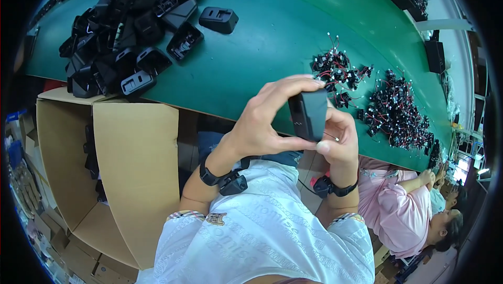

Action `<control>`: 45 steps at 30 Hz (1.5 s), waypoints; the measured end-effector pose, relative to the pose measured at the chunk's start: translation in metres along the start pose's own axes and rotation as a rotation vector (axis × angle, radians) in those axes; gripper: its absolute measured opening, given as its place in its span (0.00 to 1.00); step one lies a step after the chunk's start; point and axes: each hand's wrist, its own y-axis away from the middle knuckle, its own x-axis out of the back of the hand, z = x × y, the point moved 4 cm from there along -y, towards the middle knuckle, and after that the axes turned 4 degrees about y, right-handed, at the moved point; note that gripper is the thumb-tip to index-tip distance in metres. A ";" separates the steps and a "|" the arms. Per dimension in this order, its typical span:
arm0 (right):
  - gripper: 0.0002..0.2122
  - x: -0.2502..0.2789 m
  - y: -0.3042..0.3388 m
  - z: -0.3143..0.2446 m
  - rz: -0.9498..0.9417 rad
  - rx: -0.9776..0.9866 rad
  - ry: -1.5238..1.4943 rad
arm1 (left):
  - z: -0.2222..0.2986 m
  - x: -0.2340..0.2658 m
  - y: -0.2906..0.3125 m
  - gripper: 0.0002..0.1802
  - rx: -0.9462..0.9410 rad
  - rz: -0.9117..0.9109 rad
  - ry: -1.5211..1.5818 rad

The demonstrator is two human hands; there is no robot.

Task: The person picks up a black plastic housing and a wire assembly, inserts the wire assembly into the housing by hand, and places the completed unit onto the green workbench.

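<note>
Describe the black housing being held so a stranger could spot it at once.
Start at the green table, then drop to its near edge, where both hands meet. The black housing sits pinched between left hand and right hand. Unlike the piled housings far left, it is lifted.

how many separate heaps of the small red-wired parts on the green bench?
2. One heap of wired parts lies just above the hands; a larger heap lies right of it. Stragglers trail toward the bench's right end.

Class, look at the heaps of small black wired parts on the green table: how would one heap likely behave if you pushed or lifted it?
The wired parts look tangled by thin red leads, so a heap would probably drag along as a clump. The wires seem floppy and apt to snag. Each piece is small, likely light.
</note>
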 end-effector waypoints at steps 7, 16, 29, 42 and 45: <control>0.21 -0.017 -0.030 -0.042 -0.268 0.186 0.454 | -0.001 0.025 -0.007 0.53 -0.042 0.059 -0.042; 0.13 -0.052 -0.067 -0.080 -0.136 0.396 1.171 | 0.002 0.036 -0.022 0.52 -0.086 0.192 -0.485; 0.21 0.089 -0.292 -0.067 0.366 0.355 1.879 | -0.051 0.062 -0.047 0.26 -0.033 0.392 -0.940; 0.18 0.066 -0.171 -0.140 0.095 0.723 1.766 | -0.067 0.068 -0.041 0.24 0.050 0.305 -0.950; 0.09 0.057 -0.062 -0.148 0.128 0.321 1.517 | -0.063 0.061 -0.038 0.23 0.048 0.277 -0.897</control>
